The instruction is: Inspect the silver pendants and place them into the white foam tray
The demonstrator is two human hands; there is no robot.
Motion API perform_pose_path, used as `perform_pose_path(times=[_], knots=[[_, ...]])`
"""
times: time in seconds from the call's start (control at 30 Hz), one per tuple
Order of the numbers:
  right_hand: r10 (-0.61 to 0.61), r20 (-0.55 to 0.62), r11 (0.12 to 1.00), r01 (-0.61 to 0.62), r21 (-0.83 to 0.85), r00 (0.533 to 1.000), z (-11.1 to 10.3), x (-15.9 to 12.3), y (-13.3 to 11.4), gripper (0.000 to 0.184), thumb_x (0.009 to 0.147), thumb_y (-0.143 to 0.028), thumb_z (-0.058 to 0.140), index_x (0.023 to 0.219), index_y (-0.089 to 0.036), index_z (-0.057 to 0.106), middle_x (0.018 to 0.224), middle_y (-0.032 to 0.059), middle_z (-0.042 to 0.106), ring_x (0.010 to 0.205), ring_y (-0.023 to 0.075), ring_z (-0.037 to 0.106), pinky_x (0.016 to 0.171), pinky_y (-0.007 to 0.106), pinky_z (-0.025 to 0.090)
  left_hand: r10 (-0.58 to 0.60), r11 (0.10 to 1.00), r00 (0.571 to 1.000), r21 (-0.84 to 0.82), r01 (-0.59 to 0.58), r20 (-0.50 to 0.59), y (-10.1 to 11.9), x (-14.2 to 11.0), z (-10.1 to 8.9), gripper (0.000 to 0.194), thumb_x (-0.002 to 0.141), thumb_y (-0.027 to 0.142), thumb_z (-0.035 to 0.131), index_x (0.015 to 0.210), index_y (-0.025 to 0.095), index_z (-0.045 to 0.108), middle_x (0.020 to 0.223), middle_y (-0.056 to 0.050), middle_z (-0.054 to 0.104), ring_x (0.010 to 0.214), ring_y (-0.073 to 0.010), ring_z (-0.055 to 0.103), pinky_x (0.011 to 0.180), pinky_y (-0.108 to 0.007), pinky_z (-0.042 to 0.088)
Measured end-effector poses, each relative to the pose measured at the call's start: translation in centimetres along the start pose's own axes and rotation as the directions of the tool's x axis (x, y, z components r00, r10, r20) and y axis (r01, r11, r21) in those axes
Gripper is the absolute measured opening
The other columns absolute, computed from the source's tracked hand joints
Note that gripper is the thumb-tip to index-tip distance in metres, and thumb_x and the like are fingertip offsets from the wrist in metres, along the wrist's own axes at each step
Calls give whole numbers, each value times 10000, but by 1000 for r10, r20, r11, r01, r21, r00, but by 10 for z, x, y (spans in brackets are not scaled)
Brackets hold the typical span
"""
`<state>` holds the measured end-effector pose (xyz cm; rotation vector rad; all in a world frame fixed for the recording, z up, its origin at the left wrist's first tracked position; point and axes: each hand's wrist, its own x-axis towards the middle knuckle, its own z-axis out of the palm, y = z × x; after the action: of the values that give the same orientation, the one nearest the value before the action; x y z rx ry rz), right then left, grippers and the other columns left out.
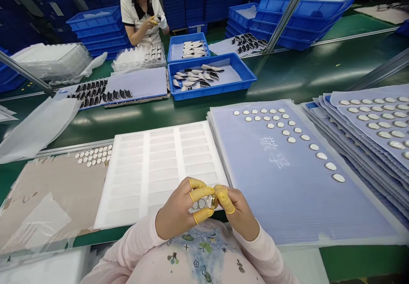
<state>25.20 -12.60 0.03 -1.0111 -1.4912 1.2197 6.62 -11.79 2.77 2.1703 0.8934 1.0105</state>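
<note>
My left hand [180, 209] and my right hand [233, 205] wear yellow finger cots and pinch a small row of round silver-rimmed discs [204, 202] between them, just above the table edge. Below and beyond my hands lies a white moulded tray [156, 173] with rows of rectangular recesses, which my fingers overlap at its near edge. To the right, a pale blue corrugated plastic sheet [287, 190] carries similar discs [287, 132] in a curved line. On brown card [54, 198] at the left lies a cluster of white discs [94, 156].
A stack of blue sheets with rows of discs [370, 130] stands at the right. Beyond the green workbench [108, 130], a co-worker [142, 15] handles a small item. Blue crates [211, 77] hold dark and white curved parts, with more crates stacked behind.
</note>
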Motion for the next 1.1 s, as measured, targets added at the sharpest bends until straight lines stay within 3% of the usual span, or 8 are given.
perform_pose_path(times=[0.33,0.47,0.67,0.77,0.87,0.93,1.03,1.1], knots=[[147,147,979,-165,120,978,-1,2,-4,437,896,-586,602,697,-197,606,655,-7,526,603,143,477,573,281,427,136,981,990,140,-131,-23,1,-1,1,360,940,184,608,1289,242,546,1015,-75,581,932,-185,587,816,-328,565],[203,185,964,-230,134,961,-2,0,-3,384,859,-555,657,738,-192,620,668,-14,495,594,133,434,571,281,415,250,954,966,187,-234,-65,-2,-3,0,359,943,172,607,1291,226,540,1005,-70,597,882,-169,594,782,-319,550],[140,164,987,-150,52,976,-2,-1,-3,325,848,-512,683,778,-196,653,637,-46,433,570,113,354,553,260,351,335,912,939,277,-303,-76,-8,-3,3,434,949,176,598,1365,232,489,975,-55,607,808,-157,603,722,-315,547],[44,113,998,-47,32,993,-1,-2,-5,252,857,-468,698,853,-219,664,657,-57,443,551,103,356,572,261,374,333,910,937,294,-291,-101,-10,-5,5,458,959,127,537,1388,257,444,971,-51,606,822,-159,612,715,-309,554],[-101,50,993,104,-51,994,-1,-3,-6,206,884,-419,699,1006,-257,662,783,-40,529,546,89,377,622,275,430,198,959,976,223,-173,-91,-8,-7,4,424,956,95,481,1356,231,443,1026,-87,618,917,-190,620,768,-338,567],[-182,40,974,185,-130,983,-1,-3,-6,229,908,-397,683,1101,-283,637,847,-30,550,552,86,390,632,276,449,8,996,999,89,-4,-47,-5,-8,1,343,955,109,476,1279,223,478,1044,-91,633,940,-194,624,809,-354,567],[-262,62,935,270,-231,963,-2,-3,-6,254,940,-382,649,1170,-291,593,893,-15,557,560,91,399,594,262,456,-299,924,949,-218,315,104,0,-8,-5,193,958,143,484,1136,213,514,967,-45,653,871,-157,643,829,-333,563],[-311,79,903,320,-286,947,-2,-2,-7,257,960,-359,622,1199,-282,565,935,4,569,552,92,388,554,253,452,-386,812,899,-385,438,208,2,-8,-7,152,944,177,535,1091,209,518,948,-23,640,854,-141,649,827,-317,562]])
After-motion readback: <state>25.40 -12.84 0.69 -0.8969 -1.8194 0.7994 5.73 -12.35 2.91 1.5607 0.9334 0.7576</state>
